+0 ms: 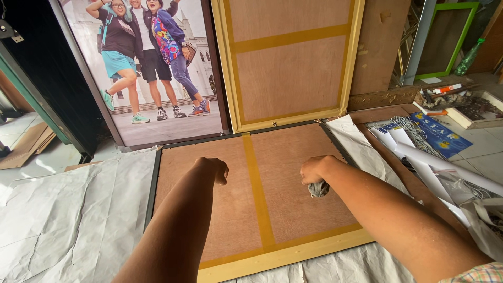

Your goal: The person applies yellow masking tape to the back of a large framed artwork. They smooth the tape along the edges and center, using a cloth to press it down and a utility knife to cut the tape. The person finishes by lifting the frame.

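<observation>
Brown board, the back of a picture frame [293,173], lies flat on white paper sheeting [68,209] spread over the floor. Yellow tape already crosses it down the middle and along the near edge, so the taping looks largely done; wiping or pressing seems to be what is in hand, though I cannot tell how much is left. The right hand [316,170] is closed around a small grey rag [318,188], pressed on the board right of the centre tape. The left hand [212,169] is curled into a loose fist, empty as far as shows, resting on the board left of the tape. Far off, a second taped frame [288,63] leans upright, with a large photo print [152,73] to its left. At right lie a blue printed sheet [440,136], white rolled paper [445,165] and a green bottle [468,57].
</observation>
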